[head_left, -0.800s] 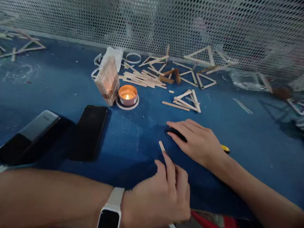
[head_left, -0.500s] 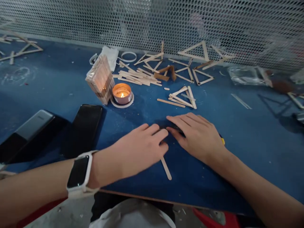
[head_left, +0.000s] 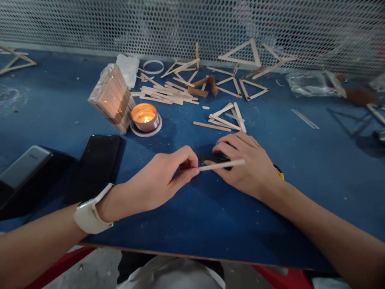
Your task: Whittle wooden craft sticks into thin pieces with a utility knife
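Note:
Between its thumb and fingertips, my left hand (head_left: 168,176) pinches one end of a wooden stick (head_left: 224,165), which is raised and points right. My right hand (head_left: 245,162) is palm down on the blue table (head_left: 186,224), over a dark tool with a yellow end (head_left: 280,173) that is mostly hidden beneath it. The stick's far end passes in front of my right hand's fingers. Beyond my hands lie a small triangle of sticks (head_left: 227,122) and a single stick (head_left: 212,127).
A lit candle in a tin (head_left: 144,118) stands beside a wrapped stick bundle (head_left: 112,98). Loose sticks (head_left: 164,94) and stick triangles (head_left: 255,89) lie along the back. At left are a phone (head_left: 96,164) and a dark box-like object (head_left: 27,170).
My left hand has turned and lifted the wooden stick off the table; it now points right instead of toward the table's front edge. My right hand stays nearly in place, its fingers more bent.

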Motion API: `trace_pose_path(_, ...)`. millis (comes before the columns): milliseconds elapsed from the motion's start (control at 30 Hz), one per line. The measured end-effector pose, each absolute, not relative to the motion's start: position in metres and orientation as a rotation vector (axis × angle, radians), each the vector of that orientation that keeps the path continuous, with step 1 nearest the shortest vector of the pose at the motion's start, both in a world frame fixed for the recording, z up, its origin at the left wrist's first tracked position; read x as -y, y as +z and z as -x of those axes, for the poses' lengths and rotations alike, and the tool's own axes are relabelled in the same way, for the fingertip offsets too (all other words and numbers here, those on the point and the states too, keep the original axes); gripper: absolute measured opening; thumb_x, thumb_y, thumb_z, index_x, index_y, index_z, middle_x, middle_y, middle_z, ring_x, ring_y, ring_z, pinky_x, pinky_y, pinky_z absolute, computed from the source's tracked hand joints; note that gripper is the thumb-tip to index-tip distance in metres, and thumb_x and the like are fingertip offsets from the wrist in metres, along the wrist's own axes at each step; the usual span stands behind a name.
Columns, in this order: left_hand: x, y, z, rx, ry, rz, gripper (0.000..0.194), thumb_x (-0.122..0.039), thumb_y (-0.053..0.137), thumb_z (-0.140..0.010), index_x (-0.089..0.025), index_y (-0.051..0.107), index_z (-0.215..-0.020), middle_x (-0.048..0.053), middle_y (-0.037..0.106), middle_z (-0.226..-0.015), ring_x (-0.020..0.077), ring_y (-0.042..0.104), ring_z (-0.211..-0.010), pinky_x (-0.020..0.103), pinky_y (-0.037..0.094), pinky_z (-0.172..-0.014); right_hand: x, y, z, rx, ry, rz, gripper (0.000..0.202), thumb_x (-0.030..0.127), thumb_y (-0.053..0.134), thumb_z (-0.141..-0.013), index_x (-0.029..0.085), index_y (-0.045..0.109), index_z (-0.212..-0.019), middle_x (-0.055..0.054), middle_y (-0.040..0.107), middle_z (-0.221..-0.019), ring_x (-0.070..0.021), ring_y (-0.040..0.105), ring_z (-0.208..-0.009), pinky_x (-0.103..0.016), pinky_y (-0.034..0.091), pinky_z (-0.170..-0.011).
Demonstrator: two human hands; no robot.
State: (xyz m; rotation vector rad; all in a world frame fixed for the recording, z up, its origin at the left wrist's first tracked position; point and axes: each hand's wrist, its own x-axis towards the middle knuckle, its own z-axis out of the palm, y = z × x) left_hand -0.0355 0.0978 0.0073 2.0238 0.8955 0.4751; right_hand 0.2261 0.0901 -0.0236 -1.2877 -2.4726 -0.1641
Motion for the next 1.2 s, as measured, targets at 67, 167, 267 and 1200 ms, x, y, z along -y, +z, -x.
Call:
trace_pose_path(67, -0.095, 0.011, 0.033, -0.922, 0.537, -1.826, 0.013, -0.028, 0.056, -0.107, -0.022, 0.055, -0.097, -0.007, 0.065, -0.072, 0.0076, 0.061, -0.065, 0.02, 0.046, -0.062, -0.09, -0.026, -0.225, 2.49, -0.166, 1.308, 0.022, 0.038, 0.066, -0.103, 0.018, 0.067, -0.095, -0.011, 0.072, -0.101, -0.0305, 0.065, -0.098, -0.043, 0.051, -0.085)
trace_pose_path(167, -0.093, 0.012, 0.03, -0.926, 0.624, -1.61, 0.018, -0.033, 0.056, -0.108, -0.021, 0.053, -0.095, -0.008, 0.064, -0.068, 0.0059, 0.06, -0.059, 0.018, 0.046, -0.058, -0.089, -0.028, -0.224, 2.502, -0.169, 1.362, 0.026, 0.042, 0.066, -0.103, 0.019, 0.062, -0.092, -0.01, 0.07, -0.093, -0.0279, 0.065, -0.09, -0.04, 0.05, -0.08)
trace_pose_path(267, -0.094, 0.009, 0.028, -0.927, 0.683, -1.466, 0.014, -0.032, 0.055, -0.109, -0.021, 0.056, -0.102, -0.007, 0.064, -0.073, 0.0055, 0.062, -0.058, 0.018, 0.049, -0.057, -0.086, -0.024, -0.222, 2.474, -0.155, 1.482, 0.03, 0.046, 0.061, -0.105, 0.021, 0.057, -0.091, -0.007, 0.068, -0.085, -0.0249, 0.066, -0.081, -0.035, 0.046, -0.069)
trace_pose_path(1200, -0.1, 0.001, 0.035, -0.9, 0.179, -2.527, 0.023, -0.014, 0.038, -0.103, -0.018, 0.061, -0.102, 0.007, 0.068, -0.098, 0.0229, 0.061, -0.089, 0.04, 0.049, -0.084, -0.083, 0.002, -0.227, 2.772, -0.082, 0.586, 0.02, 0.01, 0.05, -0.105, 0.018, 0.068, -0.109, -0.007, 0.078, -0.103, -0.0203, 0.071, -0.085, -0.033, 0.058, -0.07)
